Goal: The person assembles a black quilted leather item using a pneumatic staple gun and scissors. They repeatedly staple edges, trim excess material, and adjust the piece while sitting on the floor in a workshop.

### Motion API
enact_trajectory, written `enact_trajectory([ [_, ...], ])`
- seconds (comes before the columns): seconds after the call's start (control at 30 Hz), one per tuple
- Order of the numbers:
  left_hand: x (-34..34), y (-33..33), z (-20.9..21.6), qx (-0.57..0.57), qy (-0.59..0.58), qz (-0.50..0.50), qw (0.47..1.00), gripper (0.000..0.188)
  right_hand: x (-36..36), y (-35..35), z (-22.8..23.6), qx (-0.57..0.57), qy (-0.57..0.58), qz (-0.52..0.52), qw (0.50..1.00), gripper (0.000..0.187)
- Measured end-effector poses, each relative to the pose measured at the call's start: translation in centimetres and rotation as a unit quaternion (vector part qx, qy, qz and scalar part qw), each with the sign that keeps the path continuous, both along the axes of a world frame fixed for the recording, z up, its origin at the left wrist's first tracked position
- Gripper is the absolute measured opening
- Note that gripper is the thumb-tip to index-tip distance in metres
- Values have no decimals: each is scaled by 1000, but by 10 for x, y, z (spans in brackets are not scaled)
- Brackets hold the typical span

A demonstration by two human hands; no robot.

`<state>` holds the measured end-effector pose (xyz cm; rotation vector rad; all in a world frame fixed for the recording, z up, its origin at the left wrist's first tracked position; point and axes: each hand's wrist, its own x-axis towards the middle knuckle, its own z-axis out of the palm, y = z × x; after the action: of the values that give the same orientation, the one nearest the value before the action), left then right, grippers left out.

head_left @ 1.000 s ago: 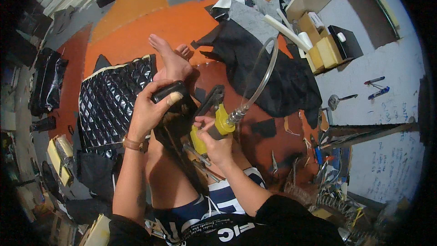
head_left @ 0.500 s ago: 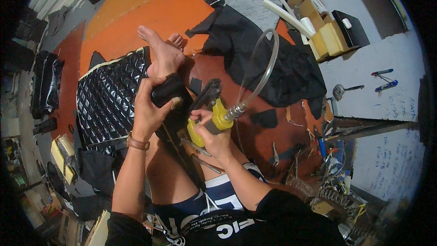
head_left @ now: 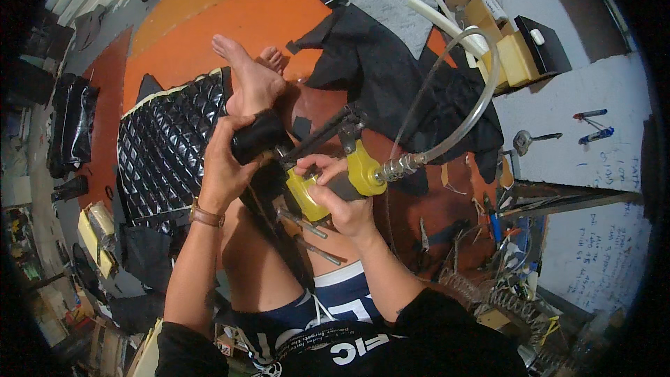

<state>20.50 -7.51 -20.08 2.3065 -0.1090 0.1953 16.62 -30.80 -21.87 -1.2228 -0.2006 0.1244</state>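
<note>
The yellow-and-black, air-fed hand tool (head_left: pixel 364 169) is held above the lap (head_left: pixel 338 291) with the fingers of the right hand (head_left: pixel 347 209) wrapped around its dark handle; it is judged rigid and fairly heavy, best gripped there against the drag of the clear, curved plastic hose (head_left: pixel 484 105). Near its front end, the smooth black, rounded piece (head_left: pixel 257 134) is clasped between thumb and fingers of the left hand (head_left: pixel 225 160), its covering probably slippery and best pinned from opposite sides.

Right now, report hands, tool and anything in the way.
Left hand gripping black piece. Right hand holding yellow tool, nose close to piece. Hose loops right, clear of piece.
</note>
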Motion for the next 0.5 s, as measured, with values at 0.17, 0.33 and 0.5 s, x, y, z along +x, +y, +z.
enact_trajectory([
  [0.17, 0, 2, -1, -8, 4, -7, 1000, 62, 8, 2, 4, 2, 9, 26, 1000, 22],
  [0.33, 1, 2, -4, -13, -9, -8, 1000, 64, 11, 4, 5, 27, 38, 31, 998, 12],
  [0.5, 3, 0, -3, -13, -7, -12, 1000, 64, 10, 11, 7, 38, 55, 14, 998, 11],
])
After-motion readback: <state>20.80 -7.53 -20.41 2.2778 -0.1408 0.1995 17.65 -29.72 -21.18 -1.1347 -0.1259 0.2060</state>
